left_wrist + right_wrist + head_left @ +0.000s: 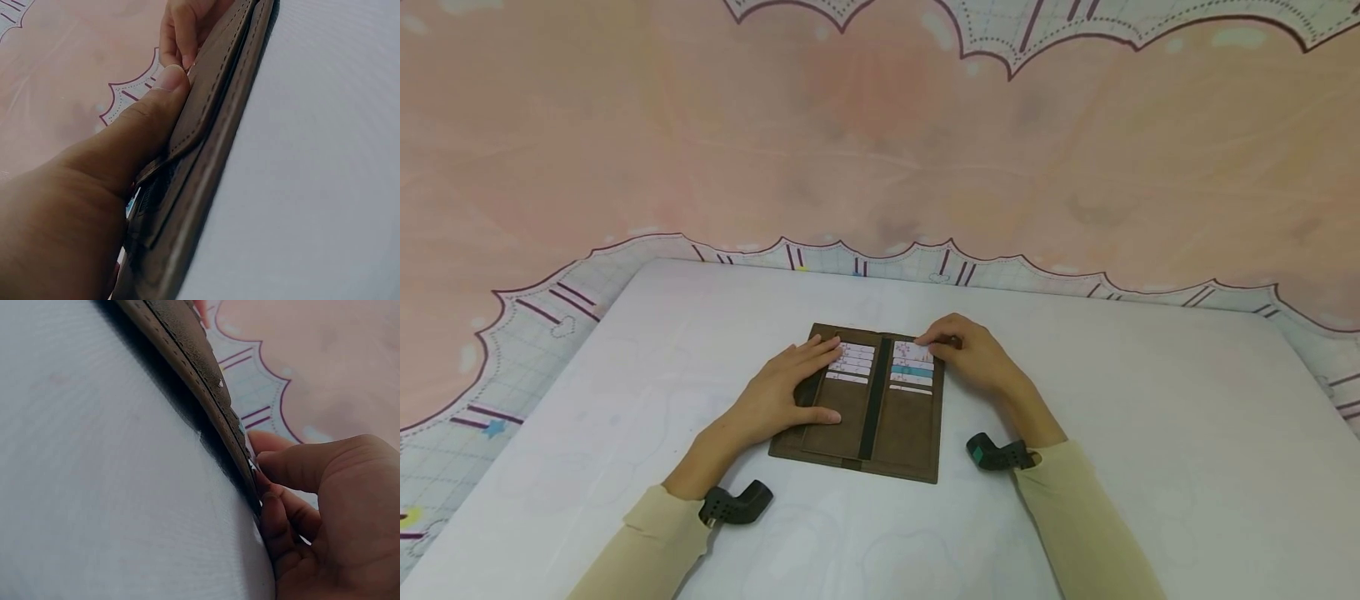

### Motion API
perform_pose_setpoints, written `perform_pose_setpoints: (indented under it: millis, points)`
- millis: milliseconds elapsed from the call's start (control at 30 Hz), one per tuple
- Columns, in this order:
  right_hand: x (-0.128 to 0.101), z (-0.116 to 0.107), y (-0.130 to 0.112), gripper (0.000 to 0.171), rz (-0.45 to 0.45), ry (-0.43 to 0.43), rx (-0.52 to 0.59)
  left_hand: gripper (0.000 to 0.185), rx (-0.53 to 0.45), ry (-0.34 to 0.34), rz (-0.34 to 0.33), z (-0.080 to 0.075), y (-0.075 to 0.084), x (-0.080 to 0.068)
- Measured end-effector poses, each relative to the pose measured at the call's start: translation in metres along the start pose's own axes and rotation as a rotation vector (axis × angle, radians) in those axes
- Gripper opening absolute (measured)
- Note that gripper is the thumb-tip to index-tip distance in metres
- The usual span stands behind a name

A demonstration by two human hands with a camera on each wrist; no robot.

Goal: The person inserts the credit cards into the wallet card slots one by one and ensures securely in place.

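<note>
A brown card wallet [912,433] lies spread open on the table, a dark strip running down its middle fold. White printed cards [853,359] sit stepped in the slots of its left panel. More cards fill the slots on the right, among them a blue one [912,371]. My left hand [767,396] rests flat over the left panel, fingers and thumb extended; its thumb [140,128] presses the leather. At the right panel's upper corner, my right hand [973,350] pinches the top white card [910,351] between thumb [294,465] and fingers.
The white tabletop [1150,400] extends around the wallet on all sides. Behind it hangs a peach-and-white patterned cloth [880,150]. A black wrist camera [737,503] sits on the left wrist, another black camera [997,452] on the right.
</note>
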State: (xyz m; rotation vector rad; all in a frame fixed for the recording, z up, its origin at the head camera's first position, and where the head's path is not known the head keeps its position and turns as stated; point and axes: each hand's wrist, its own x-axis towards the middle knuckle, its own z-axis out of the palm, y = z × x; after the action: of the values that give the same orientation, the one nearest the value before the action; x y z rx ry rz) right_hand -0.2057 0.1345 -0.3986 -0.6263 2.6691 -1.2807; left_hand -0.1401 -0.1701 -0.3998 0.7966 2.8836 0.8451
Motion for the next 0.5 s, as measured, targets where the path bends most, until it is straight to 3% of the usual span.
perform_pose_setpoints:
  millis: [500]
  points:
    - [0.0003, -0.0006, 0.0026, 0.02, -0.025, -0.021, 0.011, 0.093, -0.002, -0.009, -0.01, -0.0007, 0.0011, 0.0009]
